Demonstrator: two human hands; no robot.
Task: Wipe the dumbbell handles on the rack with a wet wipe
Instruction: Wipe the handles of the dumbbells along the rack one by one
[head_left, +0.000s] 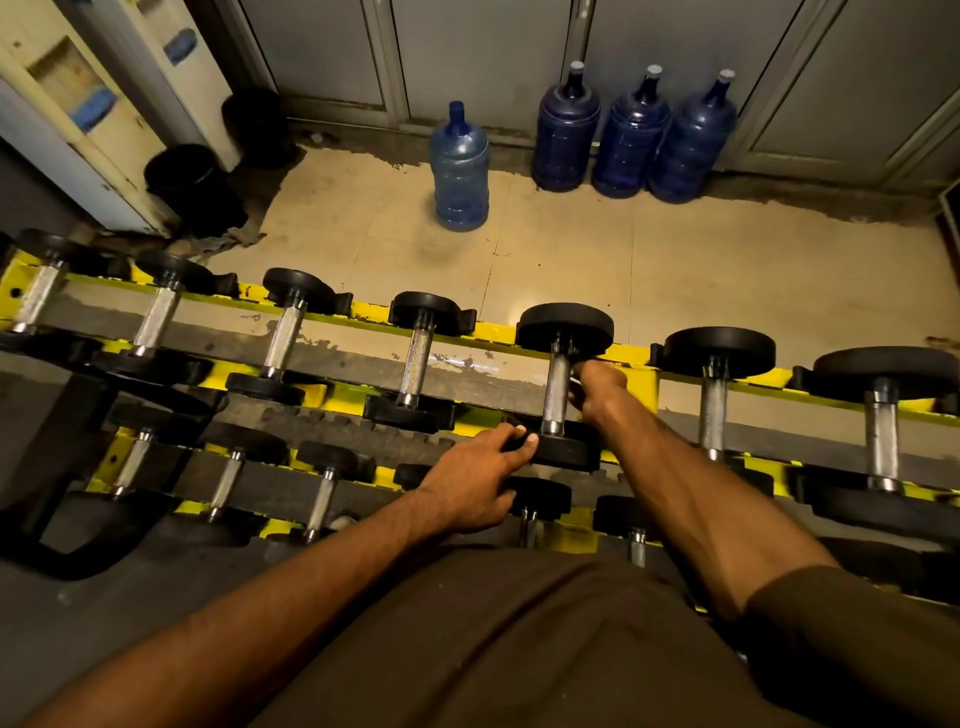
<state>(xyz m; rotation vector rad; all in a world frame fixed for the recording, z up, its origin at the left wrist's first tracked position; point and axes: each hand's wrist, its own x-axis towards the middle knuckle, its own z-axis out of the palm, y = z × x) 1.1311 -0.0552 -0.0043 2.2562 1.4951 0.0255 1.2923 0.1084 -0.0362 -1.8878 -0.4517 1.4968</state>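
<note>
Two-tier yellow rack; both hands on one upper-tier dumbbell.
Right hand is curled round the knurled handle from its right side. Left hand holds the same dumbbell's near head, thumb on top. Floor beyond: one pale water bottle standing apart, three dark bottles against the wall.

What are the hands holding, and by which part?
Both hold one dumbbell. The right hand grips its handle, with something white, likely the wipe, under its fingers; the left hand grips its near head.
</note>
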